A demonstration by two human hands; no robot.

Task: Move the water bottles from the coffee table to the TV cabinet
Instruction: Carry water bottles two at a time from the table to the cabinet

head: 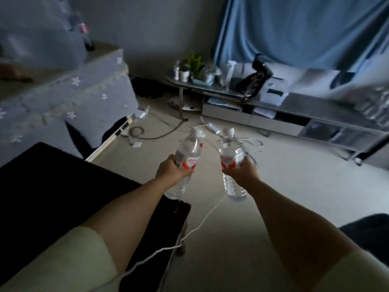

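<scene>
Dim room, frame blurred at the edges; top left and far right are smeared, so the items there are hard to read. Left hand (171, 170) grips a clear water bottle (186, 163) around its red-and-white label, fingers curled round it, bottle tilted with its white cap pointing away. Right hand (242, 170) grips a second water bottle (231, 159) the same way, at the label, near upright. Both bottles are held in the air over the pale floor (284, 186), close beside each other but apart; label text is too small to read. Both hands partly hide the bottle middles. Dark bench (52, 186) sits lower left, its surface nearly black, detail lost. A white cable (197, 226) runs across the floor and past the bench corner. Ahead stands the low metallic TV cabinet (305, 102), right end cut off by the frame, carrying a small green plant (192, 62), a dark bag (253, 81) and white boxes; some clear bottles at its far right are blurred. Blue curtain (294, 28) hangs behind it. A grey cloth-covered piece with flower print (69, 95) stands at left. More cables lie tangled on the floor near the cabinet.
</scene>
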